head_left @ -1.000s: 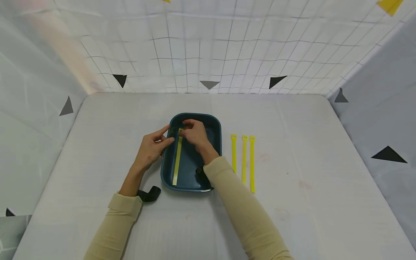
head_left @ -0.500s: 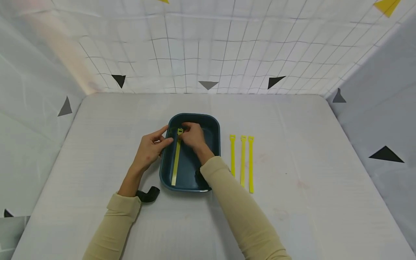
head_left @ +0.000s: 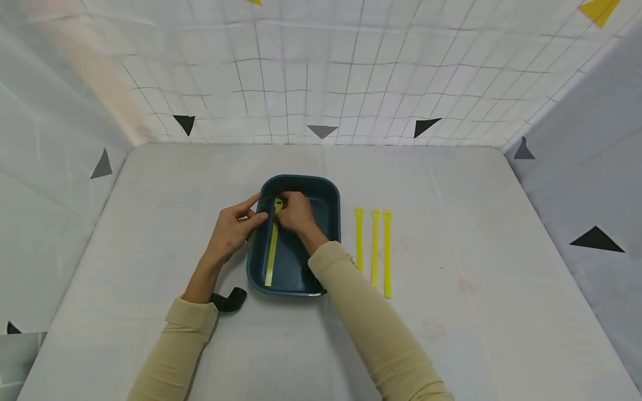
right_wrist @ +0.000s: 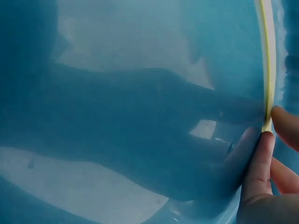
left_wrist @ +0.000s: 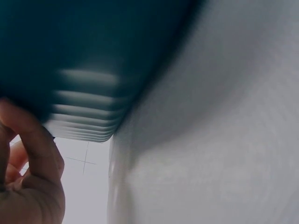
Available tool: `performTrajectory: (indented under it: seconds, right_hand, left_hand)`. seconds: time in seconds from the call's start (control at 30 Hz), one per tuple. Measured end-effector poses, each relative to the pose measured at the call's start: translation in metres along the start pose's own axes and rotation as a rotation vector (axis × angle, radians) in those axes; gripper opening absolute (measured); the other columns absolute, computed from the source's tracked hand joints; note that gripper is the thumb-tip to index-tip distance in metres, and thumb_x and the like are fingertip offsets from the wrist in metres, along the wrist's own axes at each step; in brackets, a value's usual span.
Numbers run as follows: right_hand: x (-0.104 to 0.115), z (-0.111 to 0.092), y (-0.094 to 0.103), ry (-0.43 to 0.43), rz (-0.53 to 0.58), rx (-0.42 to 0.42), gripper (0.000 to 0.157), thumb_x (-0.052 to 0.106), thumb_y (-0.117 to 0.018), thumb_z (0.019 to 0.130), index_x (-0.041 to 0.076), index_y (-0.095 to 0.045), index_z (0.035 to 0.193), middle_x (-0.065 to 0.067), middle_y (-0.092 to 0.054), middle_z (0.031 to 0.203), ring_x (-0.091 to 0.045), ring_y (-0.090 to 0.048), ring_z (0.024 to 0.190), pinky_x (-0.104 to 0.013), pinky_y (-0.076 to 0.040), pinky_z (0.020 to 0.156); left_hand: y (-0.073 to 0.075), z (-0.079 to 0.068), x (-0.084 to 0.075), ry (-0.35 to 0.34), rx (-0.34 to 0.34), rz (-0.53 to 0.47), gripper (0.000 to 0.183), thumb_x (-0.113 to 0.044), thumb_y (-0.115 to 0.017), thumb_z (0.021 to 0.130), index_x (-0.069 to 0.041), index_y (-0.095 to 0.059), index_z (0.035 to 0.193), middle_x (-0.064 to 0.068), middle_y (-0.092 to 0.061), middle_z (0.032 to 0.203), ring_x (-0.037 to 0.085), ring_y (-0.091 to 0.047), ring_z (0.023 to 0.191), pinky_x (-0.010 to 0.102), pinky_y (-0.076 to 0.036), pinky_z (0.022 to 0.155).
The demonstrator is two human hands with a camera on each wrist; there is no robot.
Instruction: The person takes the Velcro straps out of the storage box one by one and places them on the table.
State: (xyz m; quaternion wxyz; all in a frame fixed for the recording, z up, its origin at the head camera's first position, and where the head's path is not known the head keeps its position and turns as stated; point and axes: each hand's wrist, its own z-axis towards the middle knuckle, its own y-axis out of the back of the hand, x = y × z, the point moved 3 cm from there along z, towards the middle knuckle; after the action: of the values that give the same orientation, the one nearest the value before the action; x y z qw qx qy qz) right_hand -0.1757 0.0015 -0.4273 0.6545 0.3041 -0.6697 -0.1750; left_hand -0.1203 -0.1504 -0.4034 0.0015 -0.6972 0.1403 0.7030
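Note:
A dark teal tray (head_left: pixel 301 278) with rounded corners sits on the table, its ribbed outer wall (left_wrist: pixel 88 107) filling the top of the left wrist view. My left hand (head_left: pixel 233 229) holds its left rim, the thumb over the edge; in the left wrist view the fingers (left_wrist: pixel 39 149) bend beside the wall. Inside the tray, along its left side, lies a yellow strap (head_left: pixel 272 250) with a slotted head. Just below that head my right hand (head_left: pixel 297 213) pinches it. The right wrist view has the strap (right_wrist: pixel 268 60) edge-on between thumb and finger.
Right of the tray, 3 more yellow straps (head_left: pixel 375 245) lie side by side, partly behind the right sleeve (head_left: pixel 371 312). A black bent piece (head_left: pixel 230 299), like a pipe elbow, lies by the left wrist. A gridded white sheet (head_left: pixel 321 72) stands behind the table.
The right hand has shifted slightly down the strap, so the slotted head that its fingers covered now shows. The left hand stays on the rim.

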Motion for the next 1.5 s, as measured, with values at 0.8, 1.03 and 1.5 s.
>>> performTrajectory:
  seconds: [0.8,1.03,1.5]
  right_hand:
    - [0.002,-0.004,-0.001,-0.052,0.018,-0.036,0.027,0.004,-0.067,0.088,0.001,-0.064,0.115,-0.010,-0.065,0.095,-0.023,-0.060,0.085,-0.035,-0.050,0.079]
    - [0.004,-0.005,-0.002,-0.087,0.042,-0.031,0.036,0.009,-0.067,0.091,0.003,-0.062,0.126,-0.009,-0.066,0.095,-0.022,-0.061,0.083,-0.035,-0.051,0.077]
    - [0.006,-0.007,0.002,-0.115,0.143,-0.056,0.042,0.008,-0.066,0.093,0.002,-0.059,0.135,-0.006,-0.065,0.087,-0.018,-0.061,0.073,-0.029,-0.050,0.065]
  left_hand:
    - [0.001,0.002,0.007,0.006,0.000,-0.011,0.055,-0.007,-0.065,0.096,0.001,-0.043,0.146,0.036,-0.054,0.088,0.013,-0.046,0.046,0.026,-0.042,0.043]
    - [0.004,0.010,0.030,0.000,-0.010,-0.011,0.056,-0.014,-0.067,0.096,-0.009,-0.046,0.147,0.029,-0.056,0.087,0.016,-0.047,0.045,0.027,-0.042,0.042]
    - [0.005,0.011,0.032,-0.021,-0.007,-0.002,0.055,-0.017,-0.068,0.095,-0.012,-0.048,0.147,0.023,-0.056,0.085,0.017,-0.048,0.044,0.030,-0.044,0.041]
